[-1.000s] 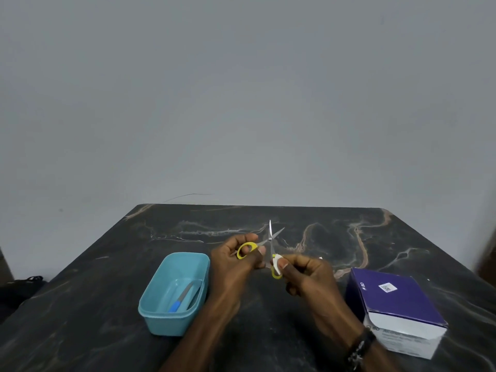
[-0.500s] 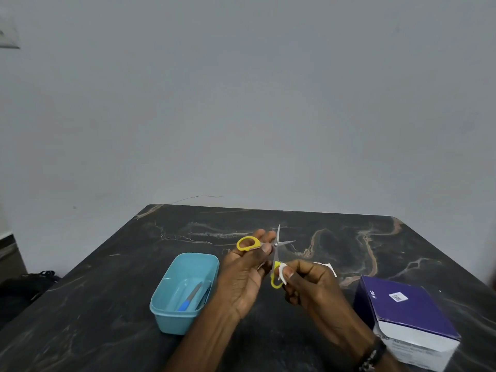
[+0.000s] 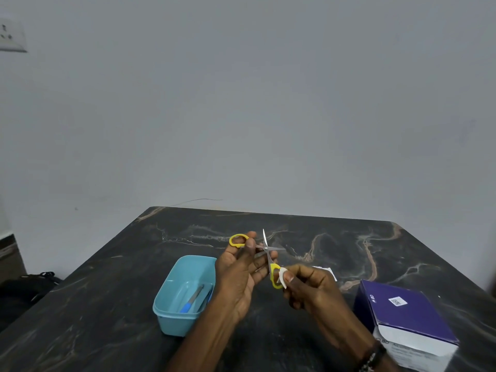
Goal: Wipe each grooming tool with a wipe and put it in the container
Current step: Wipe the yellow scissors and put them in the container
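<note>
On the dark marble table (image 3: 107, 304), the left hand (image 3: 239, 275) still holds the yellow-handled steel scissors (image 3: 265, 251). The right hand (image 3: 308, 288) has slid its small white wipe (image 3: 282, 276) onto the handle nearer the teal plastic container (image 3: 185, 294); blades seem finished.

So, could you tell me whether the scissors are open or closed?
Open: the scissors' blades are spread apart, crossing at the pivot.

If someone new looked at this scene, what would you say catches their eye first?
Probably the yellow-handled scissors, blades spread open, held above the middle of the dark marble table: the left hand holds them near one handle ring while the right hand pinches a white wipe against the other. Next, the teal container to the left and the purple box to the right.
</note>
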